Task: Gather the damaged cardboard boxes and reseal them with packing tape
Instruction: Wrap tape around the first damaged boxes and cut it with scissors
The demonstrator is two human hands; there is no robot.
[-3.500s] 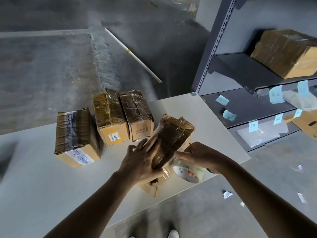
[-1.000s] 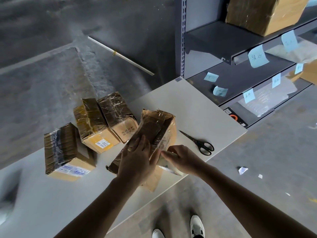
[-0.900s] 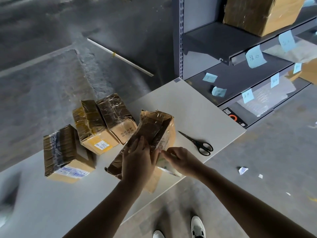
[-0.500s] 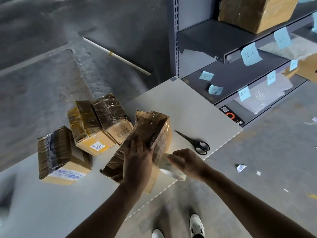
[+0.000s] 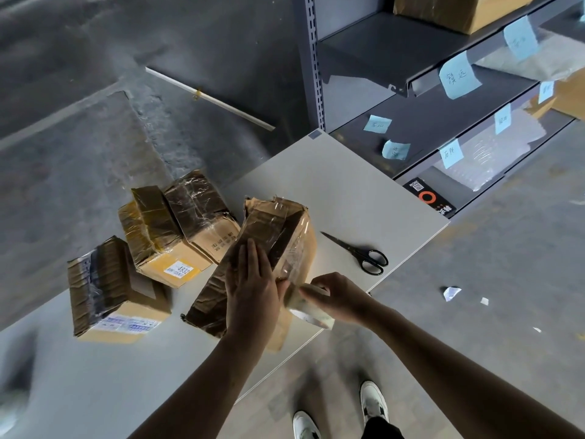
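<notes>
Pressing hand: our left hand [image 5: 251, 289] lies flat, fingers straight, on the crumpled brown cardboard box [image 5: 275, 223].
Taping hand: our right hand [image 5: 338, 299] grasps the clear packing-tape roll [image 5: 311, 315].

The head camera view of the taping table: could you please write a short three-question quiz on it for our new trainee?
1. True or false: the left hand presses flat on the box being taped.
2. Where do the scissors lie? A) on the table, to the right of that box; B) on a shelf; C) on the floor.
3. What does the right hand grip?

Key: 1 true; 2 A; 3 the tape roll.
</notes>
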